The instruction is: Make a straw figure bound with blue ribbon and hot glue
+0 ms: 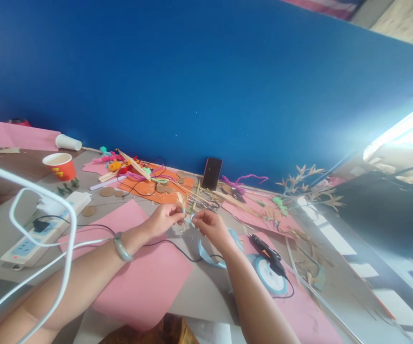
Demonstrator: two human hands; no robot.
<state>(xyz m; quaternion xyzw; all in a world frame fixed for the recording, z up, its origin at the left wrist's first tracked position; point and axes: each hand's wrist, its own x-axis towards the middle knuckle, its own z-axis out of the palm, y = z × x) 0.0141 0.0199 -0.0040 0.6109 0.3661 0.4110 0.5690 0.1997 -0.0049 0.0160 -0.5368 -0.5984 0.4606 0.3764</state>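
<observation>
My left hand (164, 218) is closed in a pinch on a small bunch of dried straw-coloured stems (182, 200). A grey-green bangle (122, 247) sits on that wrist. My right hand (210, 225) is closed on a light blue ribbon (206, 255), which meets the stems between the two hands and trails down in a loop toward a ribbon roll (269, 277). Both hands hover close together over the grey table (206, 291), above a pink paper sheet (145, 272).
A black glue gun (269, 251) lies right of my right hand. A phone (211, 173) leans on the blue wall. A white power strip (34, 236), a white cable (68, 239), a red cup (60, 166), orange paper with pipe cleaners (145, 179) and dried twigs (307, 191) lie around.
</observation>
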